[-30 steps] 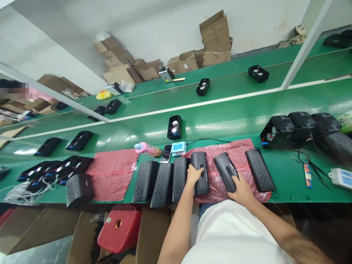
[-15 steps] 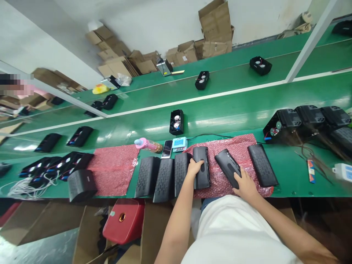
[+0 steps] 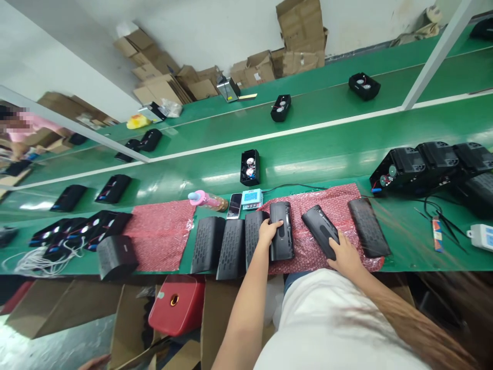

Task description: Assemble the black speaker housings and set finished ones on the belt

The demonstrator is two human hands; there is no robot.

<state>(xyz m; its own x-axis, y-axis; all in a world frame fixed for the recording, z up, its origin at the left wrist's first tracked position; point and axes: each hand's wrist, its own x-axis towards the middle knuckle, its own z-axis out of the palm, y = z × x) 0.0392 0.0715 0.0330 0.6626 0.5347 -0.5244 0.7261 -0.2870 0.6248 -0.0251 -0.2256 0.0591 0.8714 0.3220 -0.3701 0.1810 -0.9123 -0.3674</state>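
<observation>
Black speaker housings lie in a row on the green tabletop (image 3: pixel 404 246). The left hand (image 3: pixel 267 232) is closed around the upright housing (image 3: pixel 281 237) at the left edge of the red bubble-wrap sheet (image 3: pixel 339 200). The right hand (image 3: pixel 345 255) grips the near end of the tilted housing (image 3: pixel 319 235) on the same sheet. A grille panel (image 3: pixel 368 234) lies just right of it.

Green benches (image 3: pixel 327 154) — white wall (image 3: pixel 215 31)
</observation>
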